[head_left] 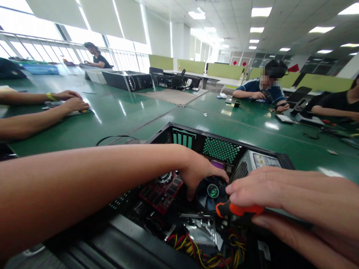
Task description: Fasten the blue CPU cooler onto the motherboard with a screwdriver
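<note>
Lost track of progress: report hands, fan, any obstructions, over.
Left hand at edge of fan. Right hand gripping orange screwdriver. Fan inside computer case. Cables bunched nearby, possibly obstructing.

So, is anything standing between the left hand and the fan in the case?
Nothing visible: the left hand appears to touch the fan. The orange-black tool in the right hand shows at the fan's lower right, not between.

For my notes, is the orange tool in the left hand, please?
No, the right hand is closed around the orange tool.
</note>
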The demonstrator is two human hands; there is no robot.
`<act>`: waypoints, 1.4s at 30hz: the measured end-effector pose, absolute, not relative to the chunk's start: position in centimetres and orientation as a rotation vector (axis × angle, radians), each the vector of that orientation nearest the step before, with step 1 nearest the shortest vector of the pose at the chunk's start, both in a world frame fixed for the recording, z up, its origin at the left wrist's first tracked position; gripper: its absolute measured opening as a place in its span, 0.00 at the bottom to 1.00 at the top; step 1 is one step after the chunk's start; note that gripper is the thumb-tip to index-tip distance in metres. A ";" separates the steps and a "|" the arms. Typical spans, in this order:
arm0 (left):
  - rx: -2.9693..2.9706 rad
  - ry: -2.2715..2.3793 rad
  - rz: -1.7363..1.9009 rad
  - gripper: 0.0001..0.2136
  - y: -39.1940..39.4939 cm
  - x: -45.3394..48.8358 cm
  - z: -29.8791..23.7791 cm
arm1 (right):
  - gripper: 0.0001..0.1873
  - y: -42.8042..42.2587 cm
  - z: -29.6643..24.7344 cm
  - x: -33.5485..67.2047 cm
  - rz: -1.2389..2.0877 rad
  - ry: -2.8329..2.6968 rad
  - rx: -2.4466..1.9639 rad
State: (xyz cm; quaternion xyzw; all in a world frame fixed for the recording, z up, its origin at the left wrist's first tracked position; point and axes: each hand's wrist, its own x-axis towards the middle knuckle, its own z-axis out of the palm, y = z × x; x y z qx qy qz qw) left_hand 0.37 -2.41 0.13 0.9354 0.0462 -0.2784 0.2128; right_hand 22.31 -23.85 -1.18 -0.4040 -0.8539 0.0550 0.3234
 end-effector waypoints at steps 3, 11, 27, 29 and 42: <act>2.606 0.108 -0.769 0.59 -2.4 0.1 -0.2 | 0.23 -23.6 -1.3 22.2 0.153 -2.242 -1.043; 2.585 0.079 -0.717 0.59 -2.3 0.3 -0.3 | 0.24 -23.5 -1.4 22.7 0.169 -2.255 -0.993; 2.543 0.109 -0.645 0.59 -1.6 0.1 -1.4 | 0.21 -23.2 0.8 22.1 0.113 -2.380 -0.974; 2.542 0.112 -0.642 0.58 -1.6 0.1 -1.3 | 0.18 -23.0 1.4 21.4 0.110 -2.418 -0.994; 2.540 0.139 -0.693 0.60 -1.5 0.1 -1.3 | 0.18 -24.9 -2.2 24.6 0.179 -2.198 -1.026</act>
